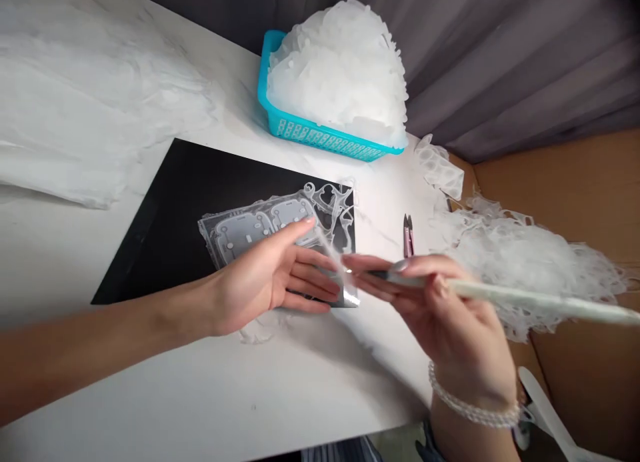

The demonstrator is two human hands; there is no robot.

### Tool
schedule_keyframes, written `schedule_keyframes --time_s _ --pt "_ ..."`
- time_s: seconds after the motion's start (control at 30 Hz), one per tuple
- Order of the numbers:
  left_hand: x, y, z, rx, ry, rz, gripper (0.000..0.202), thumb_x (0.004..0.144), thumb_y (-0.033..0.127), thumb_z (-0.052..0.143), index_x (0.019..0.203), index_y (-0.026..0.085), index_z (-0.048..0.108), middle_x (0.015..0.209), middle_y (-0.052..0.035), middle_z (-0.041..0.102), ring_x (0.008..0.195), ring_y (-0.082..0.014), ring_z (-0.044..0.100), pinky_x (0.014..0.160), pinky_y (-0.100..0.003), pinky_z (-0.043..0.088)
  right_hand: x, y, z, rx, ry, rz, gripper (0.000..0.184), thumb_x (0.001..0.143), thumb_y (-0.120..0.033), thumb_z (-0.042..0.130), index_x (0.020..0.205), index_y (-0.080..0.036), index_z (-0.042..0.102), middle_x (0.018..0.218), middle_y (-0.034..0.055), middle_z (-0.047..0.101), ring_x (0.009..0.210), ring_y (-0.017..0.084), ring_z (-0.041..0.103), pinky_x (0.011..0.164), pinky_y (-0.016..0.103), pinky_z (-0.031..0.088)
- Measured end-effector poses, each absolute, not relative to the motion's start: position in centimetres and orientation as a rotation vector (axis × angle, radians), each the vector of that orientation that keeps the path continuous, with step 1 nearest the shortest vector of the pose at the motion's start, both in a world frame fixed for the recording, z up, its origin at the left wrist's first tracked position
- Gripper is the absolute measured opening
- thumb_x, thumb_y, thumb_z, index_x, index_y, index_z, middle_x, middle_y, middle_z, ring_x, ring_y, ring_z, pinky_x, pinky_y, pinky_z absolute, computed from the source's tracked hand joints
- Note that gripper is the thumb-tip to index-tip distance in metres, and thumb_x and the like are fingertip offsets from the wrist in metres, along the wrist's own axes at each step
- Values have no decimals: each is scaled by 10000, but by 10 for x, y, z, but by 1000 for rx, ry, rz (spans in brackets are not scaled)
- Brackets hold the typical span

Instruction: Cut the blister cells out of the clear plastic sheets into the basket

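My right hand [445,309] grips a slim pen-like tool [540,301] with a pale handle and a dark front end; its exact kind is blurred. By those fingertips a thin translucent plastic piece [336,254] shows nearly edge-on, smeared by motion. My left hand [285,275] is open beside that piece, fingers stretched out and thumb raised; whether it touches the piece I cannot tell. Beneath the left hand, a clear plastic sheet with rounded cut shapes [243,232] lies on a black mat [170,215]. Curly clear plastic offcuts [333,205] rest at the mat's right end.
A turquoise basket [320,134] heaped with translucent pieces [340,69] stands at the back. Small thread snips [409,235] lie right of the mat. Plastic scraps [540,255] pile up by a cardboard box [565,189]. Clear sheets [90,109] cover the table's left.
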State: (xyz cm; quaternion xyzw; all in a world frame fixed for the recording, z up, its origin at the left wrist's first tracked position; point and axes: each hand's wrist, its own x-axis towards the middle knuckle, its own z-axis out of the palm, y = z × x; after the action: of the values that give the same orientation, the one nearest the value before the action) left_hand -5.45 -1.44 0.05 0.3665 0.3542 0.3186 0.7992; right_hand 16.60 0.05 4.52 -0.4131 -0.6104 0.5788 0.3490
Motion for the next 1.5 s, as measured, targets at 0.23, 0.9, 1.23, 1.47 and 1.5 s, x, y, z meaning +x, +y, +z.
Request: schedule_keyframes --time_s 0.23,0.9,1.23,1.47,1.5 --pt "-56 -17 -14 663 930 698 328 873 430 627 1024 151 710 1037 -131 765 1013 -260 712 911 -390 553 156 20 22 -1409 -1759 1118 291 965 -430 515 766 -221 478 898 58 751 924 213 697 832 379 530" --pt "-50 -13 -6 642 999 654 274 802 387 729 634 177 681 624 11 621 619 -95 572 559 -181 443 144 11 14 -1126 -1730 1338 424 853 -172 680 597 -210 343 830 30 726 746 160 656 654 295 518" --pt "-49 -14 -9 652 980 674 174 782 368 755 774 194 765 793 -3 723 798 -125 640 724 -193 478 145 2 5 -997 -2015 957 395 858 -39 597 624 -208 327 809 4 684 745 148 623 610 282 484" --pt "-54 -19 -2 843 971 634 172 780 406 767 809 238 789 753 13 749 732 -105 668 645 -156 493 163 25 -21 -1393 -2110 592 367 878 -149 592 605 -210 354 732 17 693 609 142 597 544 277 429" --pt "-55 -19 -2 822 966 646 162 786 404 765 841 254 790 796 16 767 775 -110 689 683 -154 511 165 27 -19 -1432 -2103 603 355 873 -166 608 616 -212 367 765 22 713 633 154 626 559 282 445"
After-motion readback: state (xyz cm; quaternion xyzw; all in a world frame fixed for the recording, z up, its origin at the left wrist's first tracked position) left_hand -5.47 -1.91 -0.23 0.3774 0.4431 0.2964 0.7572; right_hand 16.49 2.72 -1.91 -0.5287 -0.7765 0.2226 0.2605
